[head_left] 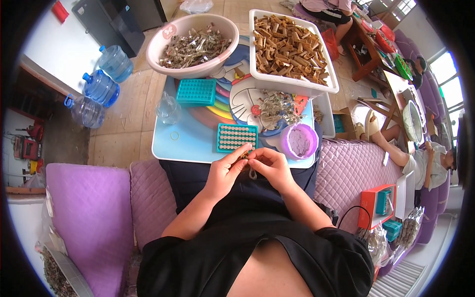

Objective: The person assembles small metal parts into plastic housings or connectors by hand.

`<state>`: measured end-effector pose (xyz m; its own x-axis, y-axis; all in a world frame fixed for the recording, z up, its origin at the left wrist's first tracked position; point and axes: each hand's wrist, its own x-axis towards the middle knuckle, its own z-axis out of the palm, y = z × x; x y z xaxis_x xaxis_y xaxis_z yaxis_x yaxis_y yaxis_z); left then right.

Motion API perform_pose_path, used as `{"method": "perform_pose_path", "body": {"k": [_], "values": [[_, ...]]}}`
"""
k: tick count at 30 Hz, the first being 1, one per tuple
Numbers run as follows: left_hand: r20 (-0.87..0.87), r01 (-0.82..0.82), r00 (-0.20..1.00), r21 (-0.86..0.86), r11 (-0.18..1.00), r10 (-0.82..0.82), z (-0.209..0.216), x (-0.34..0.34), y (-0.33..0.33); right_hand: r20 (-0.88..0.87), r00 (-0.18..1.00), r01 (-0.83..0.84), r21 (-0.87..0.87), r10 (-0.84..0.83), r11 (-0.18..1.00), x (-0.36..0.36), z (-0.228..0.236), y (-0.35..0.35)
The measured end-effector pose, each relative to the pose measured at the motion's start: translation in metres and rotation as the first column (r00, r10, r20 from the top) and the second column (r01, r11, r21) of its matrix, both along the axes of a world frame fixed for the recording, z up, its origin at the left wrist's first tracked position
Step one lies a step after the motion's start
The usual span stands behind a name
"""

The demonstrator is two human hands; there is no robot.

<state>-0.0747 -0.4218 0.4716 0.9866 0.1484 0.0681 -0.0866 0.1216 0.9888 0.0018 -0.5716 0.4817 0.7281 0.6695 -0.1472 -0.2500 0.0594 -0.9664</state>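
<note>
My left hand (225, 169) and my right hand (270, 167) meet at the near edge of a small table. Their fingertips pinch a small brownish-gold piece (244, 155), partly covered by the fingers. A greyish loop (253, 174) hangs just under the right fingers; whether it joins the piece I cannot tell. Right beyond the fingertips lies a teal rack (218, 138) filled with rows of small whitish round pieces. To its right stands a purple tub (313, 142) with pale bits inside. Behind the tub is a loose heap of silvery-grey tangled pieces (278, 108).
A pink basin (154, 47) of silvery tangled pieces and a white bin (297, 85) of short brown curved pieces stand at the back. Left are a second teal rack (196, 92) and a clear cup (168, 110). Water bottles (101, 88) stand on the floor. Another person (433, 166) sits right.
</note>
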Motion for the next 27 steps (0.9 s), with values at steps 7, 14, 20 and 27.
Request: {"method": "perform_pose_path", "body": {"k": [7,14,20,27], "values": [[-0.067,0.061,0.995,-0.129,0.99,-0.07,-0.001,-0.007,0.01,-0.227,0.943,-0.239,0.052,0.244,0.97,0.014,-0.001,-0.009],[-0.09,0.105,0.99,-0.069,0.992,-0.112,-0.005,-0.006,0.013,-0.155,0.975,-0.151,0.049,0.157,0.987,0.008,-0.01,-0.006],[-0.078,0.136,0.978,-0.457,0.879,-0.192,0.0,-0.001,0.008,-0.396,0.896,-0.121,0.216,0.2,0.969,0.004,-0.018,-0.005],[-0.056,-0.056,0.998,-0.379,0.924,0.037,0.0,0.004,-0.002,0.125,0.984,-0.095,-0.235,0.127,0.967,-0.005,0.014,-0.002]]}}
